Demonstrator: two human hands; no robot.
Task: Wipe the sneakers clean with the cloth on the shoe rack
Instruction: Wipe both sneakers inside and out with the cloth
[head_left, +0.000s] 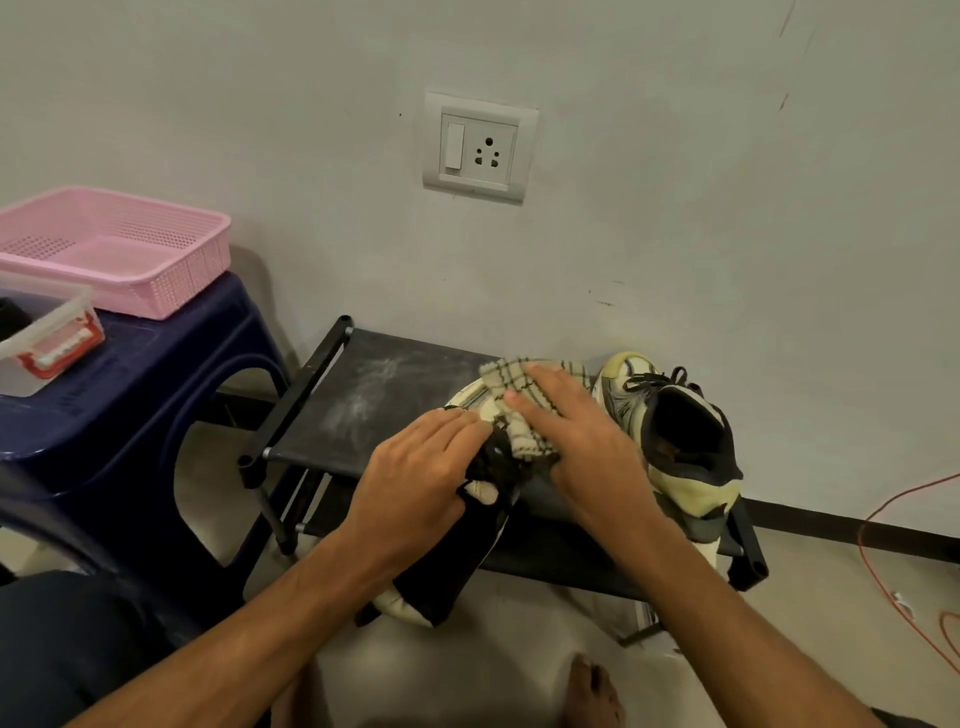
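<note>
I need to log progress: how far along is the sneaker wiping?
Done: nothing plainly finished. In hand: the left hand holds the near cream-and-black sneaker while the right hand presses the checked cream cloth on its toe. Left: the second cream-and-black sneaker sits on the black shoe rack, no cloth on it.

text: none legible | red label (60, 356) on clear tub (26, 382): white print, too blurred to read
</note>
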